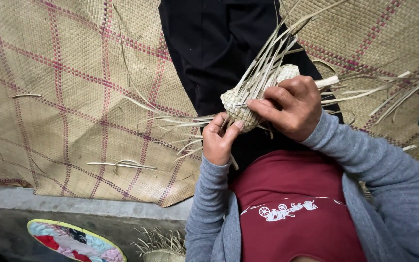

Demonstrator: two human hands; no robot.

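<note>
Two hands share one small job here, over a big woven mat (73, 97) with pink check lines spread under everything. Right hand (289, 106) is the clamp: its fingers (267, 104) wrap over the top of a half-woven straw piece (248, 104), gripping it firmly, probably so the weave stays tight and doesn't twist. Left hand (219, 138) sits just below, thumb and fingertips pinched shut on a few loose strips (185, 121) right at the woven edge, held taut off to the side. The piece itself is pale, rounded, tightly plaited, raised above the lap in front of a dark trouser leg (214, 48), with unwoven ends fanning past the knuckles. Stray strips (122, 165) lie on the mat, well clear of the fingers.
</note>
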